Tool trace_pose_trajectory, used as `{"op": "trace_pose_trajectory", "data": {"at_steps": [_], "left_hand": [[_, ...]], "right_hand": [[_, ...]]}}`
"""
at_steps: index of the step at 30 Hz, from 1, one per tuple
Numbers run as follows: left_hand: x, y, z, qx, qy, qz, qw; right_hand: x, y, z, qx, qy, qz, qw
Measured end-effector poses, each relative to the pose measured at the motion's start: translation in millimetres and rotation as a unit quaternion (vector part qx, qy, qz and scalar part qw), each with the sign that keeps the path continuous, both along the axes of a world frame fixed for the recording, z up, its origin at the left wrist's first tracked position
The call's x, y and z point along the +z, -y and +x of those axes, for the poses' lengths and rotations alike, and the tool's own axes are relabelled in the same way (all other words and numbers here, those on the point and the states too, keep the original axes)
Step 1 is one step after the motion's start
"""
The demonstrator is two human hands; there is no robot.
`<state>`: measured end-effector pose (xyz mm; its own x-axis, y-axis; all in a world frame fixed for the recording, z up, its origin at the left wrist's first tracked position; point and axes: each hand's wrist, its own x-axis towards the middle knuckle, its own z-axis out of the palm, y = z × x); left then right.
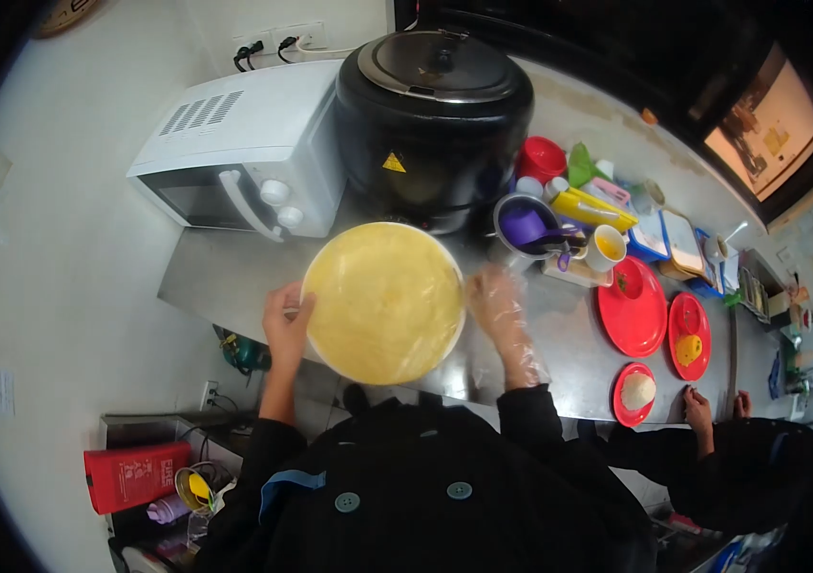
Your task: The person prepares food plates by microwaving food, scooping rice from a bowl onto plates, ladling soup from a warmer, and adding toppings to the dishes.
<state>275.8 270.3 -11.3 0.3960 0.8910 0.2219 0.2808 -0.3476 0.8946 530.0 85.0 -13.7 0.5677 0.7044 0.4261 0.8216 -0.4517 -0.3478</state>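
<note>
A large round white container (457,336) filled with a smooth yellow mass (384,304) is at the counter's front edge. My left hand (288,323) grips its left rim, bare, with the thumb on the edge. On the right side, my right hand (496,304) wears a clear plastic glove and has its fingers curled at the rim. How firmly the right fingers hold the rim is hard to make out.
Behind stand a white microwave (316,143) and a big black pot warmer (435,143). To the right are a metal pot (509,250) with purple scoops, red plates (633,329) and a co-worker's hands (699,411). A red fire blanket pouch (139,476) is lower left.
</note>
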Motion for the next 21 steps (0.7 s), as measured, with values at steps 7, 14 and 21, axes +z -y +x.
{"op": "trace_pose_trajectory", "data": {"at_steps": [7,14,21], "left_hand": [[-17,-3,-7,0.003,0.121,-0.061,0.991],[-20,-21,-16,-0.029,0.131,-0.125,0.983],[-31,-101,-16,0.058,0.190,-0.076,0.977]], "right_hand": [[35,28,-14,-0.097,-0.235,-0.017,0.967],[20,18,-44,-0.070,-0.178,0.014,0.981],[19,37,-21,-0.130,-0.159,-0.024,0.978]]}}
